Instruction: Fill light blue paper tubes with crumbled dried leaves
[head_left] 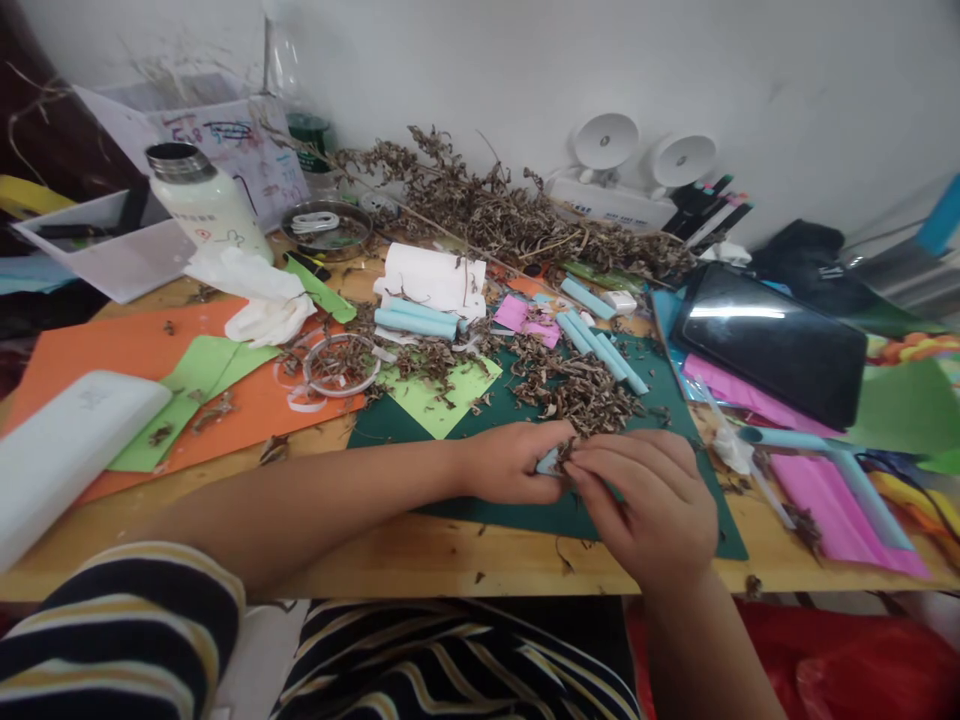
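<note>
My left hand [517, 462] is closed around a light blue paper tube [550, 461], most of which the fingers hide. At the tube's open end, my right hand [649, 495] pinches a bit of dried leaf [566, 453]. Both hands are over the dark green cutting mat [480, 512]. Just beyond them lies a heap of crumbled dried leaves [577, 385]. Several more blue paper tubes [621, 362] rest behind the heap, and others [416, 318] lie by a white paper roll [435, 272]. A yellow-green paper square [439, 405] with leaf bits on it is left of the heap.
Dried leafy branches [465, 205] stretch along the wall. A pale bottle [206, 205] stands uncapped at the left, behind a white case [82, 440] and orange paper [251, 440]. A roll of tape [343, 365] lies mid-left. At the right are a black tablet [772, 335] and pink paper [840, 505].
</note>
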